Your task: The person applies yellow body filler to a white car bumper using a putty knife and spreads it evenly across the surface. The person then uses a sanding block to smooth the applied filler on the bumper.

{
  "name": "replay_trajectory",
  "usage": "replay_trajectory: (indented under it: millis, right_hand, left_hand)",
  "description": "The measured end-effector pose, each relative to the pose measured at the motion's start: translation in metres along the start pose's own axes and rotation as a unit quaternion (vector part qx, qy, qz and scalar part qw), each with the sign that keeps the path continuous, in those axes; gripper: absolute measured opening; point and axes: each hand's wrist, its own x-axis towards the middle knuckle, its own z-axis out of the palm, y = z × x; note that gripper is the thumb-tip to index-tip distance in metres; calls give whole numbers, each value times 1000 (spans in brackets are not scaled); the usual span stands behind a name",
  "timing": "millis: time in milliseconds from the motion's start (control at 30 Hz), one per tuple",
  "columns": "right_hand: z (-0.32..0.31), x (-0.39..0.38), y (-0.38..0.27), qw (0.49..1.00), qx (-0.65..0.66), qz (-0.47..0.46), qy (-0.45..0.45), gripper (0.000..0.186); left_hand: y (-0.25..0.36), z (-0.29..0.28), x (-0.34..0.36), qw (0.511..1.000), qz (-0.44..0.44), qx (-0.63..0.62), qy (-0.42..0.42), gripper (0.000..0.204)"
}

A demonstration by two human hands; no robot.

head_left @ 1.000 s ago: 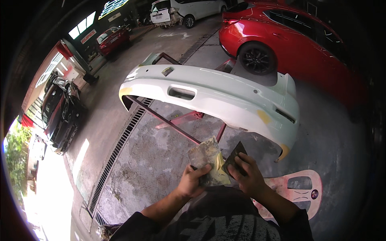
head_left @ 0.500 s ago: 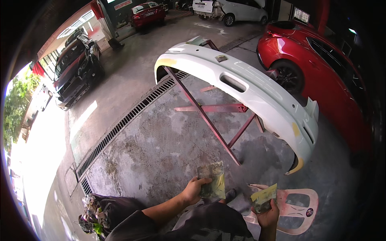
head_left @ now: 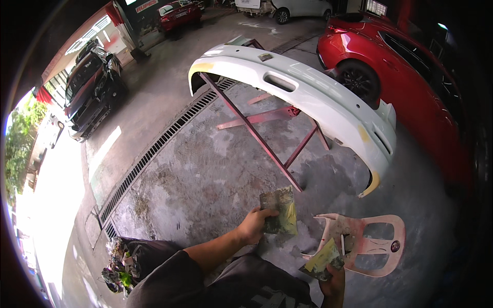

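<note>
My left hand is closed on a flat, dirty square plate smeared with yellow paste, its thumb over the near edge. Lower to the right, my right hand grips a smaller flat spreader coated with yellow paste, held just in front of a pale pink plastic chair. Beyond both hands, a white car bumper with yellow patches at its ends and a small item on top rests on a red metal stand.
A red car stands right, close behind the bumper; a dark damaged car stands left. A white car and another red car are farther back. A drain grate crosses the floor. A dark bag of scraps lies lower left.
My hands, close together a second ago, have moved apart, the right one lower. The view has turned, bringing the bag and more of the chair into sight.
</note>
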Motion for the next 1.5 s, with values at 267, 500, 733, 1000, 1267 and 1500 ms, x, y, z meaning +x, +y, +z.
replay_trajectory:
  millis: [267, 500, 733, 1000, 1267, 1500]
  right_hand:
    - [-238, -137, -73, 991, 83, -72, 79, 64]
    - [-431, -314, -145, 920, 238, -169, 263, 60]
    - [-550, -384, -202, 897, 225, -236, 300, 58]
    - [-597, -346, -374, 929, 83, -175, 315, 62]
    - [-831, -258, -531, 763, -540, -120, 334, 56]
    - [-967, -279, -620, 797, -327, 170, 478, 52]
  left_hand:
    - [-192, 146, 9, 992, -57, 57, -95, 37]
    - [-428, 329, 14, 955, -163, 205, -138, 42]
    - [-587, 454, 29, 888, -280, 264, -251, 43]
    - [-694, 534, 97, 905, -316, 179, -221, 38]
    - [-751, 668, 207, 942, -246, 148, -174, 35]
    - [-756, 811, 282, 957, -152, 158, -188, 46]
